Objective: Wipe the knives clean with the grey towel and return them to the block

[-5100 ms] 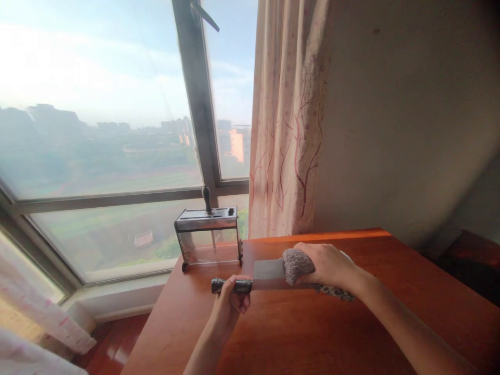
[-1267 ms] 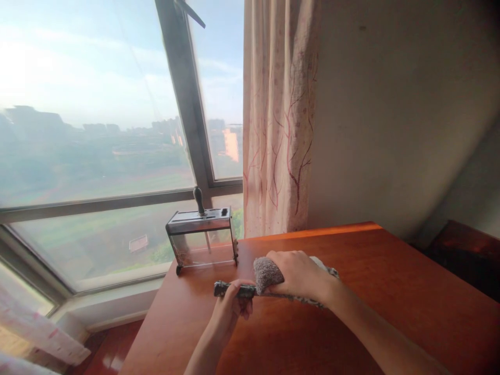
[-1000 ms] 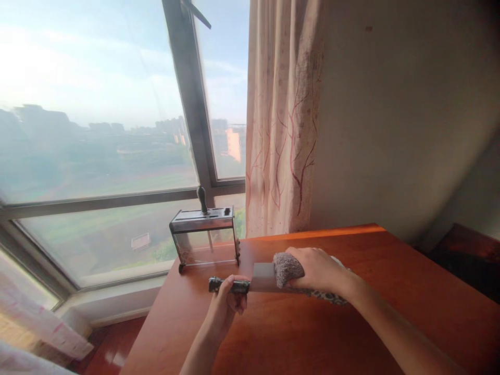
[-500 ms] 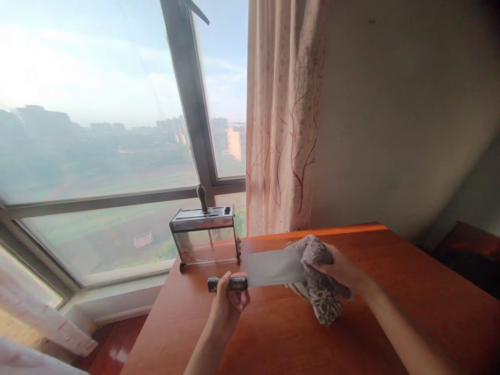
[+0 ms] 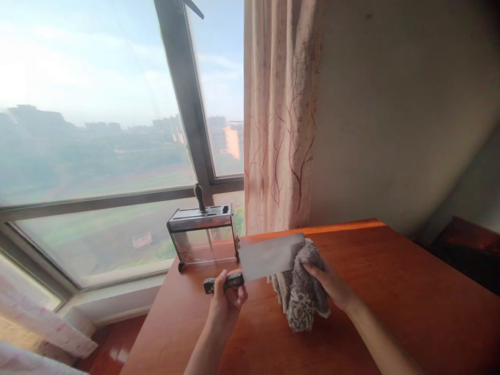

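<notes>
A wooden table (image 5: 390, 291) is standing beside a large window (image 5: 97, 130), with a patterned curtain (image 5: 279, 120) hanging at the window's right edge. On the table's far left corner a metal-and-clear knife holder (image 5: 201, 237) is sitting, one dark-handled tool (image 5: 199, 197) standing upright in its slotted top. Above the table, in front of the holder, the person is holding a cleaver (image 5: 269, 257) clear of the surface, its broad flat side facing the camera and its far end tilting slightly upward. The left hand (image 5: 227, 297) is closing in a full grip around the cleaver's dark handle. The right hand (image 5: 332, 284) is gripping a grey, patterned cloth (image 5: 302, 291), which is bunching against the blade's far end and hanging down toward the tabletop. The visible face of the blade is looking clean and free of marks, so the wiping appears to be largely done; the hidden face cannot be judged, and the cleaver is not yet sitting in the holder.
</notes>
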`<state>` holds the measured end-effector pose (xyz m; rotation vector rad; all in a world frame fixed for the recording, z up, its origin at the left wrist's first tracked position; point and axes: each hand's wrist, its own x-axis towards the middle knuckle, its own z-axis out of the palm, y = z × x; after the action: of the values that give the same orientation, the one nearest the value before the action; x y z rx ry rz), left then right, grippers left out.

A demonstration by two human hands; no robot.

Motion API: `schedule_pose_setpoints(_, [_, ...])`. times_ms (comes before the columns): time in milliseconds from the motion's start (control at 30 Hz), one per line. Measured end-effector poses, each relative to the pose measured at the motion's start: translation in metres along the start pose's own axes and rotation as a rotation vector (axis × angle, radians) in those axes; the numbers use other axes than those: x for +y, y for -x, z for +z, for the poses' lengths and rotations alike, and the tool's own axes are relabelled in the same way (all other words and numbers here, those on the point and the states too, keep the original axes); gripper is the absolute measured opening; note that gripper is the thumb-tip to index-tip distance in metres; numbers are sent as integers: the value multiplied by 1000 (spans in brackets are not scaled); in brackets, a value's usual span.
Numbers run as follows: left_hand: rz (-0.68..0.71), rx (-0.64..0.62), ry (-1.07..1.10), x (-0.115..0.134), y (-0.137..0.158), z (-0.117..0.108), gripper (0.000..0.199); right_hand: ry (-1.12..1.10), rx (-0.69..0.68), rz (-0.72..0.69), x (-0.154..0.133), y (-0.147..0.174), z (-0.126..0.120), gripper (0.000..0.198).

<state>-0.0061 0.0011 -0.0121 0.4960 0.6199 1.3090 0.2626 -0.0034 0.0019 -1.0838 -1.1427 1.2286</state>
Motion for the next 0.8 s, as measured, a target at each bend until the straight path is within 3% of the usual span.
schedule_pose_setpoints(333, [37, -34, -134, 3, 4, 1, 37, 328, -79, -163, -27, -11, -13, 33])
schedule_pose_setpoints(533, [61, -39, -146, 1, 5, 1, 38, 349, -22, -154, -21, -8, -7, 31])
schedule_pose_setpoints(800, [36, 10, 39, -4, 2, 7, 33, 196, 76, -147, -16, 1, 8, 28])
